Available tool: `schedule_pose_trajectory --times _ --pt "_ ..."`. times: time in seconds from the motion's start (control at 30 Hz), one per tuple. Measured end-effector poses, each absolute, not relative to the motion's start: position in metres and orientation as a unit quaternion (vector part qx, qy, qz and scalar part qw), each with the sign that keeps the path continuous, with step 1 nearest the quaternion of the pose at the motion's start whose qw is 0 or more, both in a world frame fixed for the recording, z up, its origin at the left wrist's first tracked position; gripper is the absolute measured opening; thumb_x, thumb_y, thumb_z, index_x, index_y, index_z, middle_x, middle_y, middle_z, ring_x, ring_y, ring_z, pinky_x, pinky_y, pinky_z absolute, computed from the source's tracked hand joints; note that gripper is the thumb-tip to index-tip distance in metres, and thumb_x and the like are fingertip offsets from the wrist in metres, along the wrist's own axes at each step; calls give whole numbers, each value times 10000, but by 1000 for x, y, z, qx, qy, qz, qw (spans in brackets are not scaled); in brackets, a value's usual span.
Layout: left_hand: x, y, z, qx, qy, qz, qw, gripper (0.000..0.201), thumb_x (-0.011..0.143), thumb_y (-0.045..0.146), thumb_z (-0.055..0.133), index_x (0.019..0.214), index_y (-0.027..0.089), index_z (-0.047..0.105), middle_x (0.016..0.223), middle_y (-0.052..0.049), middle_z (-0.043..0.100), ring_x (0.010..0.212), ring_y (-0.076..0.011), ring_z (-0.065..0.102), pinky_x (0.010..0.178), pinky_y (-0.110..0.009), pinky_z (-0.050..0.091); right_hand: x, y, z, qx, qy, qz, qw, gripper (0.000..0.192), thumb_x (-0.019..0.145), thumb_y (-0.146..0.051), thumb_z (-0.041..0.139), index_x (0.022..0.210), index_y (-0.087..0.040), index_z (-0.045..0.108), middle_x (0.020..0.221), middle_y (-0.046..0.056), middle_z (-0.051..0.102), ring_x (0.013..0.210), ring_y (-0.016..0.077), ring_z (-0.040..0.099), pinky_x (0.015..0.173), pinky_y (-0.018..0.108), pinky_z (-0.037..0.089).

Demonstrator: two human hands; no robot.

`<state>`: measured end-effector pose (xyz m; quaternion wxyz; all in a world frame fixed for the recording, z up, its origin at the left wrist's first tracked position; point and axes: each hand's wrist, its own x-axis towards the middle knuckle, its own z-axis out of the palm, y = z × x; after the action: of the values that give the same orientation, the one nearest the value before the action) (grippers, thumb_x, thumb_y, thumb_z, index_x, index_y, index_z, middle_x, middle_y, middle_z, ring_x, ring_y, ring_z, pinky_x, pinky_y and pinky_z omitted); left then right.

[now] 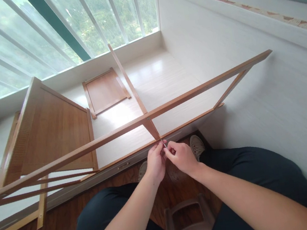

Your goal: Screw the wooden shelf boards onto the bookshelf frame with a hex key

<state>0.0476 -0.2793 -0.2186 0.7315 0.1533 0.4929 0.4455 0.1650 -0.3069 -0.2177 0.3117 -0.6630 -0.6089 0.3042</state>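
Arms (234,191) reach: right grip (183,157) pinches a stick (164,144); left grip (156,162), can't tell. Nearby frame (152,129) seems light, stiff; hold bars (196,91).

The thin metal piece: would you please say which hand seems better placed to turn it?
Likely the right hand: it appears to grip the metal piece; the left hand is by its tip.

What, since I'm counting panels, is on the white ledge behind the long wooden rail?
A small framed panel lies there. The larger panel at left covers part of the ledge, so anything directly behind it is hidden.
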Motion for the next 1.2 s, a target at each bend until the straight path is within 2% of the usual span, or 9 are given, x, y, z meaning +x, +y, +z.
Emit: schedule_pose_trajectory --times 0.1,0.2,0.27,0.37,0.5,0.73,0.9,1.03,1.2 --pt "48 -279 -216 155 496 449 727 280 699 310 823 859 112 707 738 -25 657 665 -131 634 630 -245 514 161 -306 -219 -625 -543 412 381 297 893 -356 590 647 -190 567 570 -23 568 536 106 482 572 236 329" --pt "49 -280 -213 168 498 422 739 305 740 367 779 904 132 673 600 14 588 489 -131 580 472 -246 474 156 -306 -224 -537 -367 617 443 325 846 -422 655 649 -190 542 481 -55 500 439 88 433 476 218 322" --pt "49 -280 -211 177 496 391 755 346 776 428 732 977 161 646 496 62 493 362 -135 499 374 -250 425 153 -306 -228 -475 -262 715 442 340 812 -483 677 694 -191 550 455 -72 473 385 85 410 407 209 292" --pt "49 -281 -208 169 507 371 759 391 778 452 719 1042 181 621 463 93 438 308 -127 452 323 -233 386 153 -306 -230 -426 -215 773 418 389 784 -564 665 765 -191 552 502 -72 480 382 90 435 367 204 272" --pt "49 -279 -205 155 529 385 740 374 738 418 756 981 158 640 486 87 465 328 -92 460 337 -191 353 158 -305 -226 -381 -188 816 392 407 755 -568 684 808 -199 520 555 -79 454 424 80 440 386 197 286" --pt "49 -277 -207 152 553 360 736 429 732 486 731 1023 179 663 454 101 416 280 -100 355 295 -219 259 149 -312 -230 -421 -230 791 380 428 811 -623 595 806 -210 480 545 -85 445 413 73 404 403 196 294" --pt "48 -274 -216 192 566 430 677 382 669 400 802 899 104 730 710 -4 620 536 -65 511 487 -191 392 136 -323 -237 -513 -361 705 330 349 910 -510 468 723 -215 466 486 -65 447 391 93 411 413 216 306" --pt "47 -273 -219 209 556 441 673 364 663 380 806 900 110 750 742 -17 617 652 -90 520 548 -194 377 147 -319 -235 -558 -521 600 241 209 877 -305 532 697 -199 533 598 7 589 575 143 566 600 268 417" --pt "45 -273 -222 237 562 412 677 436 658 467 814 929 132 743 713 -6 579 614 -95 479 522 -204 319 164 -316 -232 -557 -664 497 53 115 800 -173 581 697 -168 633 825 149 726 844 305 696 806 435 480"
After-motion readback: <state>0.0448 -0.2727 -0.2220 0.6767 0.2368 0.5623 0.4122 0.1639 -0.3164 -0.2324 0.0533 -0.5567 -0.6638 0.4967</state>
